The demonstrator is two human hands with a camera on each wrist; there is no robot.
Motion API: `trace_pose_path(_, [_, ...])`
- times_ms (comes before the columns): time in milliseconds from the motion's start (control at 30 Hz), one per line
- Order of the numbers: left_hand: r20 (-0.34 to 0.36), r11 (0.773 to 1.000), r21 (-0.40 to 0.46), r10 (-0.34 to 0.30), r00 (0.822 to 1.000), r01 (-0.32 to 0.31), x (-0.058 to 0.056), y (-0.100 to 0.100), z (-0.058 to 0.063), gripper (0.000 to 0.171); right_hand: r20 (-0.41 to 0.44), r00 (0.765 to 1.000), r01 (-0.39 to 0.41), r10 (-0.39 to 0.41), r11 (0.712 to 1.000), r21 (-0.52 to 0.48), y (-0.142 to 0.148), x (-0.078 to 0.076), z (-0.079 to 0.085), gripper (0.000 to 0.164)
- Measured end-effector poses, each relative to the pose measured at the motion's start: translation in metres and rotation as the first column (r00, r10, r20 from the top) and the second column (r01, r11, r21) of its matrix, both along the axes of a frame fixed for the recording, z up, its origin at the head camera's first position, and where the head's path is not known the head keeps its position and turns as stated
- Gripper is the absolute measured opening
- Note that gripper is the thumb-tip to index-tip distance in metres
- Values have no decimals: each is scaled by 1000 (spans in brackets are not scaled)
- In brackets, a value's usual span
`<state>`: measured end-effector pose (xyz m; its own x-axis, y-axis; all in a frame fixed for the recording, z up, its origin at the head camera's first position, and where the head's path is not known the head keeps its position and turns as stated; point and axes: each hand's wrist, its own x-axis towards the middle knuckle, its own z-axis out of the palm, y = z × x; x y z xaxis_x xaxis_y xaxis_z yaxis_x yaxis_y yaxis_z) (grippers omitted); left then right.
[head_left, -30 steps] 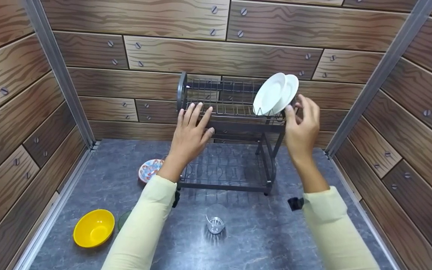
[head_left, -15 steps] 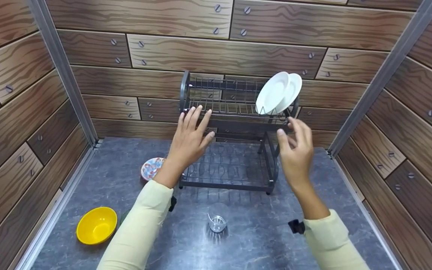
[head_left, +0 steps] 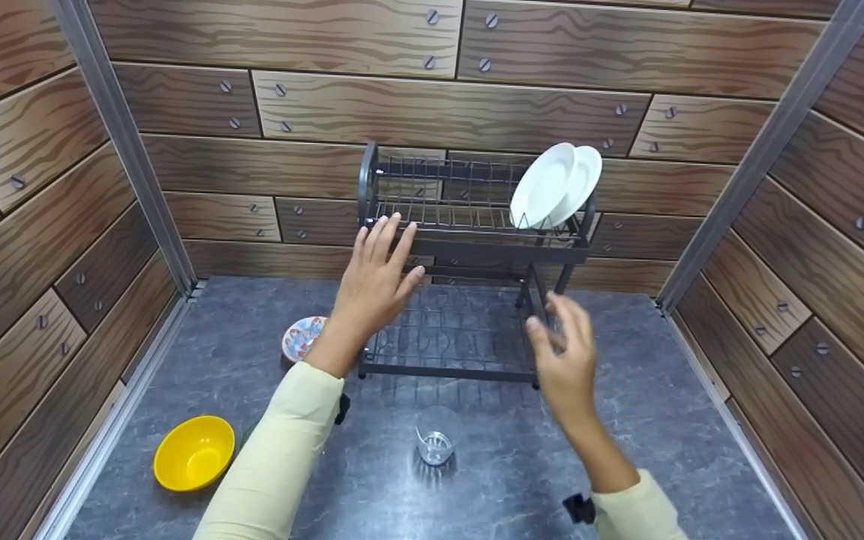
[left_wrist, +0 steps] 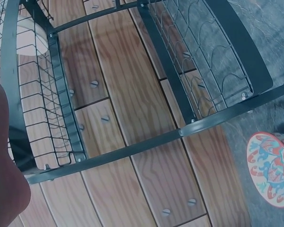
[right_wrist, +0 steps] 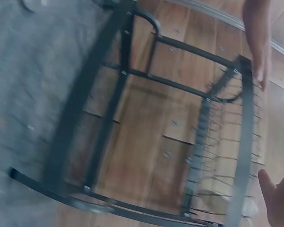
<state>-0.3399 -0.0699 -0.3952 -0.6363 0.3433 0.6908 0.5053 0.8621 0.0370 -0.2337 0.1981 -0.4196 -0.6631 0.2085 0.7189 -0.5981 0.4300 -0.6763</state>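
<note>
Two white plates (head_left: 542, 184) are propped, tilted, at the dish rack's (head_left: 496, 251) upper right end, nothing is gripped by left hand (head_left: 373, 283) or right hand (head_left: 567, 361), fingers apart, and gently now, any knock is best avoided.

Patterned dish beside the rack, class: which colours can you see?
Red and blue on white; the dish shows best in the left wrist view.

Smooth, low-sheen metal rack (head_left: 492, 251) by the left fingers (head_left: 382, 240); smooth, glossy plates (head_left: 543, 189) beyond the right fingers (head_left: 568, 321).
</note>
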Motion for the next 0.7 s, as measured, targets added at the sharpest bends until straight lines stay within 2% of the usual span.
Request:
trace_pose_path(167, [3,1000,-9,23,1000,-23,-2,0,0,63,89,995,-48,46,999,16,-14,20,-23,44])
trace_pose_path(267, [14,999,-12,33,999,-33,-3,0,1,64,154,985,-85,82,996,13,-20,26,-40,48])
trace_pose_path(467, [27,999,-9,33,999,-32,-5,1,2,64,265,951,-156,160,987,-37,-24,33,-75,56])
trace_pose_path(700, [4,999,-8,40,999,-40,-8,3,3,65,353,913,-212,203,977,-13,-28,40,-107,67])
